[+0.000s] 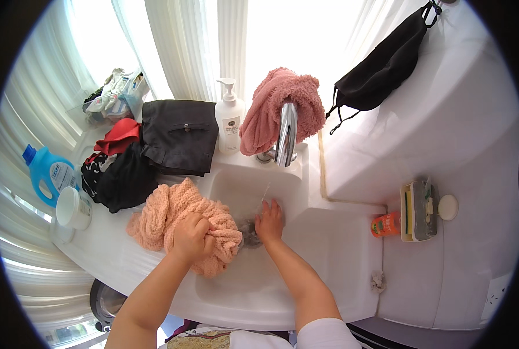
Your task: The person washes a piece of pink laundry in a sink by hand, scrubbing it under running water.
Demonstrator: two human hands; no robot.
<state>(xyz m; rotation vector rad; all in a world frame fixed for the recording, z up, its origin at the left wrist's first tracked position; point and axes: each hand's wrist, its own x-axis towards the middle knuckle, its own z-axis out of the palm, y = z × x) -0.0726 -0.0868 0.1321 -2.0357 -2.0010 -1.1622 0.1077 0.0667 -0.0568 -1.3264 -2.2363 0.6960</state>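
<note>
Two bare hands at a white basin [335, 256]; the peach cloth [163, 212] lies bunched at its left side, spread from the counter [111, 235] across the left rim, with its right end over the basin; its long axis appears to slant from far left to near right, though the folds make this approximate. The left hand [193, 235], the nearer, rests on the cloth's right half with fingers curled into the pile, closed on a fold; the right hand [269, 223] lies low in the basin, to the right of the cloth and apart from it, fingers mostly extended and slightly parted; no hold is visible, and its underside is hidden. A thin water stream [267, 189] falls at the right hand's far side, below the faucet [286, 135]; the governing relation, as judged, is the cloth's place left of this stream.
</note>
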